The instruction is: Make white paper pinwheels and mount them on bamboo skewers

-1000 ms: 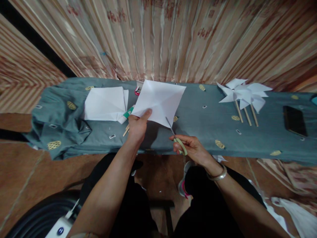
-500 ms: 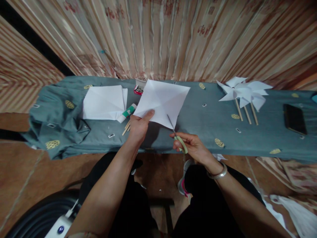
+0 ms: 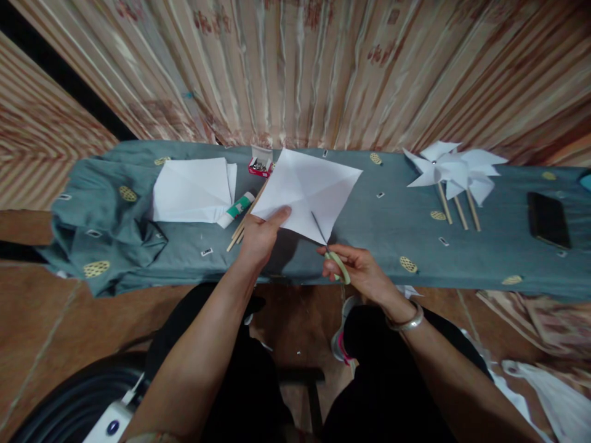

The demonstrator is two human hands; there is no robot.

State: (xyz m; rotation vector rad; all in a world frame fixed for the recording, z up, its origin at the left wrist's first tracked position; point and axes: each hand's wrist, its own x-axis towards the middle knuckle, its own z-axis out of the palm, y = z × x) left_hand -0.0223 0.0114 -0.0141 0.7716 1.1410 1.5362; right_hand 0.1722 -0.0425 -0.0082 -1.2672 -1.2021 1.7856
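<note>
Pinched at its near left corner, a creased white sheet of paper [image 3: 307,184] is held above the cloth by my left hand [image 3: 263,234], thumb on top. My right hand [image 3: 353,266] grips scissors [image 3: 339,264] with pale green handles. One dark blade lies over the paper, reaching in from its near corner toward the middle; the other blade is hidden below the sheet. Just left of the paper are wooden sticks [image 3: 239,234], partly covered, a green and white glue stick [image 3: 236,210], and a small red open box [image 3: 260,163] of shiny metal pieces.
A stack of white paper [image 3: 191,191] lies at the left on the grey-green cloth [image 3: 383,227]. Several white pinwheels [image 3: 455,167] on sticks rest at the right, with a black phone [image 3: 548,219] beyond them. A striped curtain [image 3: 295,74] hangs behind the table.
The paper has shifted slightly to the right and turned a little, uncovering more of the red box and the sticks. The scissors remain at its near corner.
</note>
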